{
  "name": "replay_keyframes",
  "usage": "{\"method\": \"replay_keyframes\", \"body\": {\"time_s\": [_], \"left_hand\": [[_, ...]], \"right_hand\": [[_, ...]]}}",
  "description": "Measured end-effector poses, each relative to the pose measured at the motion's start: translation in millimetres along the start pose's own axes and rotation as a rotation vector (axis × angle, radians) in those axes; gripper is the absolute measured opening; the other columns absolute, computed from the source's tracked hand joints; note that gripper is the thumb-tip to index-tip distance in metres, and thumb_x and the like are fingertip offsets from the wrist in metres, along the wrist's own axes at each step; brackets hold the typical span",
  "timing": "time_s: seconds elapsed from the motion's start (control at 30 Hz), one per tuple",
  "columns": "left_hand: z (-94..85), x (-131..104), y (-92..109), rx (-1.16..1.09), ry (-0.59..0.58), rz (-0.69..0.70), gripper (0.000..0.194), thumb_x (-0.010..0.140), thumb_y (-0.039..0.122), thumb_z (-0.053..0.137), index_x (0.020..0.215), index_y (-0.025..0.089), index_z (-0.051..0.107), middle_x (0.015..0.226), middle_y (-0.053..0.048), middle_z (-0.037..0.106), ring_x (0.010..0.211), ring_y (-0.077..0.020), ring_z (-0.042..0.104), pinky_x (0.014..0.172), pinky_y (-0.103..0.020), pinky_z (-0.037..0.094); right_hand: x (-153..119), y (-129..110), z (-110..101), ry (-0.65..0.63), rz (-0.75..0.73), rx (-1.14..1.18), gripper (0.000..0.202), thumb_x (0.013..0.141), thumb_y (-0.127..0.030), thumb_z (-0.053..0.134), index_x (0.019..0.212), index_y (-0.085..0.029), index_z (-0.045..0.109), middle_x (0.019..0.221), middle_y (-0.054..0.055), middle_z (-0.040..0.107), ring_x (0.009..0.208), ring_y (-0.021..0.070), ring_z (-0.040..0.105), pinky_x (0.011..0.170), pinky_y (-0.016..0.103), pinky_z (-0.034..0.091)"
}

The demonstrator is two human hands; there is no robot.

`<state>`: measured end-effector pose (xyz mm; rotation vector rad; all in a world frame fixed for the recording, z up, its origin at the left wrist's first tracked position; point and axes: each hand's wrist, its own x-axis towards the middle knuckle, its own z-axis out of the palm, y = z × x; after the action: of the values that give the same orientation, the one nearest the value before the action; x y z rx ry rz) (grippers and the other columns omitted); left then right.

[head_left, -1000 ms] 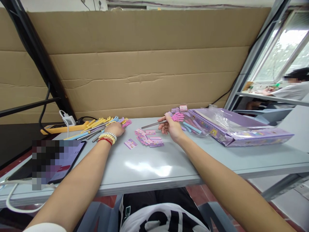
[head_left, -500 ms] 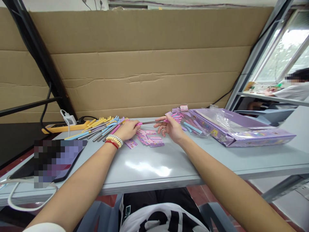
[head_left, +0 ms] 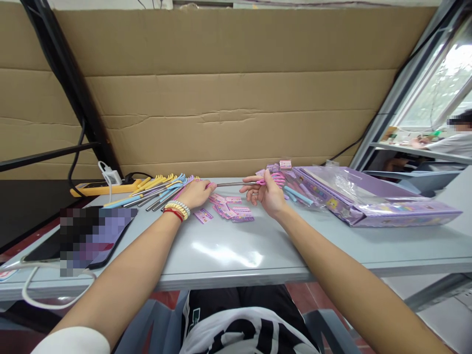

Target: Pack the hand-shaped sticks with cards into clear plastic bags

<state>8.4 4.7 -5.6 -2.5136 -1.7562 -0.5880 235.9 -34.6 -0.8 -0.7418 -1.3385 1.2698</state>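
A thin metal rod with pink ends (head_left: 234,184) lies level between my two hands above the table. My left hand (head_left: 196,193) is closed on its left end, fingers pressed together. With thumb and index finger, my right hand (head_left: 268,195) pinches the pink part at the right end, the other fingers loosely curled. Small pink printed cards (head_left: 224,209) lie scattered below the rod. Left of my left hand spreads a pile of metal rods with yellow, blue and purple ends (head_left: 158,189). Beyond my right hand are pink pieces and blue sticks (head_left: 298,195) in clear plastic.
A purple box in clear wrap (head_left: 368,196) lies on the right of the table (head_left: 221,265). At left are a tablet (head_left: 88,238), a white cable, a charger (head_left: 111,174) and a yellow case. Cardboard (head_left: 236,98) stands behind. A person (head_left: 452,142) sits far right.
The camera view has shifted slightly, moving the scene a little to the right. My right hand has moved slightly away from my left, showing more of the rod between them.
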Motion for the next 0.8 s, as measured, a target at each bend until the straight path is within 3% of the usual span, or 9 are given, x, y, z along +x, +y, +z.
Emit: {"method": "replay_keyframes", "body": {"time_s": [0.3, 0.47, 0.67, 0.8], "left_hand": [[-7.8, -1, -5, -0.104, 0.002, 0.188, 0.046, 0.088, 0.050, 0.027, 0.082, 0.021, 0.062, 0.080, -0.003, 0.066, 0.075, -0.0180, 0.057, 0.068, -0.027, 0.039], [-15.8, -4, -4, -0.126, -0.069, 0.248, 0.044, 0.086, 0.049, 0.031, 0.071, 0.020, 0.059, 0.067, 0.000, 0.060, 0.064, -0.0151, 0.052, 0.060, -0.026, 0.035], [-22.3, -7, 3, -0.123, -0.066, 0.311, 0.039, 0.085, 0.044, 0.034, 0.064, 0.020, 0.056, 0.061, 0.001, 0.056, 0.060, -0.0141, 0.049, 0.058, -0.026, 0.033], [-21.4, -10, 12, -0.222, -0.072, 0.310, 0.040, 0.084, 0.044, 0.035, 0.055, 0.019, 0.044, 0.053, 0.002, 0.044, 0.055, -0.0125, 0.041, 0.055, -0.026, 0.030]], "right_hand": [[1, -2, -7, 0.070, 0.012, 0.126, 0.047, 0.083, -0.054, 0.035, 0.076, -0.014, 0.061, 0.059, 0.010, 0.066, 0.044, 0.0154, 0.053, 0.039, 0.025, 0.035], [1, -4, -8, 0.098, 0.073, 0.167, 0.034, 0.079, -0.037, 0.033, 0.074, -0.015, 0.059, 0.057, 0.010, 0.066, 0.042, 0.0161, 0.053, 0.037, 0.025, 0.036], [1, -8, -11, 0.118, 0.091, 0.177, 0.032, 0.077, -0.034, 0.033, 0.071, -0.016, 0.058, 0.053, 0.009, 0.064, 0.038, 0.0159, 0.051, 0.034, 0.025, 0.034], [-1, -10, -13, 0.140, 0.067, 0.160, 0.031, 0.076, -0.034, 0.033, 0.068, -0.016, 0.057, 0.050, 0.008, 0.063, 0.037, 0.0166, 0.051, 0.032, 0.025, 0.034]]}}
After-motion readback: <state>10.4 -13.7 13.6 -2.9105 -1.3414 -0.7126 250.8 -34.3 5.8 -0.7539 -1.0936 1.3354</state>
